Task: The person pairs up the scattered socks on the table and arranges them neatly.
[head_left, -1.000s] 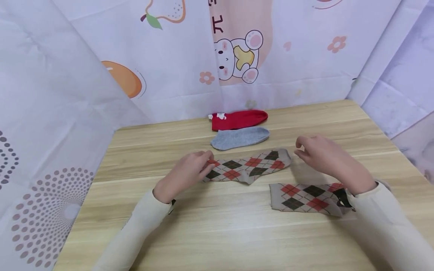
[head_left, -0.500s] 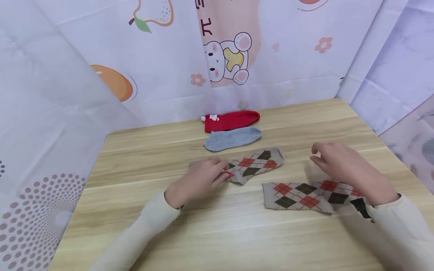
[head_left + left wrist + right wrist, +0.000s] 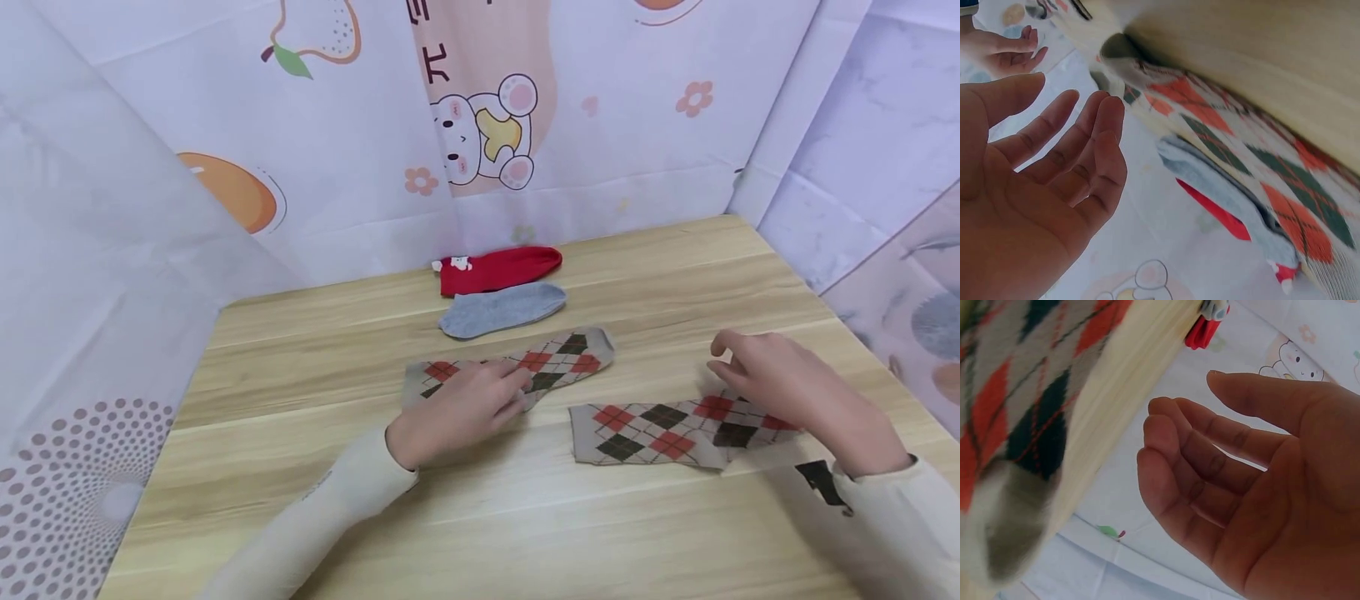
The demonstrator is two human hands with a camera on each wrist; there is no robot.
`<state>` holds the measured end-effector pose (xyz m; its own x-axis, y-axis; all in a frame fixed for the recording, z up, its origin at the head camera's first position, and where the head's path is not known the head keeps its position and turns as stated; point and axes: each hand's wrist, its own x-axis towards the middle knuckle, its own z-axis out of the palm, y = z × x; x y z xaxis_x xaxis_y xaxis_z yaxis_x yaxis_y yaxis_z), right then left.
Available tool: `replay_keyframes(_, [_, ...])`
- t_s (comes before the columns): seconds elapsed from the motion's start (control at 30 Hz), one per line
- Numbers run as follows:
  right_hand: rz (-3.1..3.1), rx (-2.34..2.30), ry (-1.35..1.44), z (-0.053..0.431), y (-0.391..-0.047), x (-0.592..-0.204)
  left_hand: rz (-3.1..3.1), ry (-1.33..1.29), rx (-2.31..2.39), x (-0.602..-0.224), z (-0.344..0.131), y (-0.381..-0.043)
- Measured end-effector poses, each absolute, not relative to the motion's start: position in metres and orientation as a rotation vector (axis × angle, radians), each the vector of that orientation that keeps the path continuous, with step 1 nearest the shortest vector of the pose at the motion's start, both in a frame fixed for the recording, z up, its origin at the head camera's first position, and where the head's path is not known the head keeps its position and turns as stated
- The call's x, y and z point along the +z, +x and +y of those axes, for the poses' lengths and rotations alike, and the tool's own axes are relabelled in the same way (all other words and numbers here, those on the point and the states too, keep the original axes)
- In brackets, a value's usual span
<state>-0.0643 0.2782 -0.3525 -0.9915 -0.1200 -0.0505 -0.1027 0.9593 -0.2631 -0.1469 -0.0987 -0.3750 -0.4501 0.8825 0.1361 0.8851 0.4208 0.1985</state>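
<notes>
In the head view my left hand (image 3: 468, 408) hovers low over the middle of an argyle sock (image 3: 558, 360), hiding part of it. This sock is beige with red and dark green diamonds and lies flat, toe to the right. A matching argyle sock (image 3: 652, 433) lies nearer and further right, its toe end partly behind my right hand (image 3: 795, 383). The left wrist view shows the left fingers (image 3: 1054, 147) loosely bent with nothing between them, apart from the sock. From the right wrist view, the right fingers (image 3: 1166, 462) are likewise relaxed and hold nothing.
A grey ankle sock (image 3: 502, 310) and a red sock (image 3: 506, 269) with a white figure lie side by side at the back of the wooden table (image 3: 300, 358). Behind them hangs a printed white curtain (image 3: 360, 150), which also covers the left side.
My left hand has slid right along the farther argyle sock, baring its cuff. The right hand has moved right, away from that sock's toe and over the nearer sock. The head view has shifted slightly.
</notes>
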Motion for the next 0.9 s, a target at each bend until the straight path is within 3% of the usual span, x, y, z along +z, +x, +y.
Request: replay_keyframes(0.9, [3.11, -0.401, -0.053, 0.325, -0.032, -0.371, -2.498, -1.83, -0.26, -0.381, -0.051, -0.137])
